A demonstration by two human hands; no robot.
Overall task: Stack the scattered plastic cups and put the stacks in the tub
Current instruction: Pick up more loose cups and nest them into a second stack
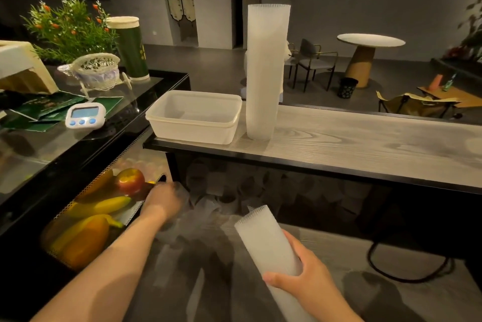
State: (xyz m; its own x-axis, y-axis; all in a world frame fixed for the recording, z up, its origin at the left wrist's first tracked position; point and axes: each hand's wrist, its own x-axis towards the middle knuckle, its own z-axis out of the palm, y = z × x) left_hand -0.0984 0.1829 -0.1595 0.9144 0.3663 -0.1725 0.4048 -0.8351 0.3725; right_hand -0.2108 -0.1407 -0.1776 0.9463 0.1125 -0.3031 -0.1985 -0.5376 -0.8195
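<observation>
**Cups half gathered, tub standing bare**

Here, in the head view, the right hand gripped a short stack of frosted translucent plastic cups, fingers and thumb curled round its lower part, the stack tilted with its toothed rim pointing up and away from the person. The left hand reached forward under the pale wood-grain upper shelf, its fingers among the scattered translucent plastic cups lying in the shadow there; the blur and the dark hid whether it was wide, narrow or holding a cup, so I cannot tell.

On the upper shelf stood 1 tall stack of frosted plastic cups, upright, just beside the white rectangular plastic tub on its left. The tub showed nothing inside it.

Left of the reaching hand, a mesh-edged basket held a red apple, a yellow banana and an orange-yellow pepper-like fruit. On the dark glass counter farther left lay a white digital timer with 3 blue buttons, near a white lace basket, a green cylindrical canister with a cream lid and a green plant with orange berries.
</observation>
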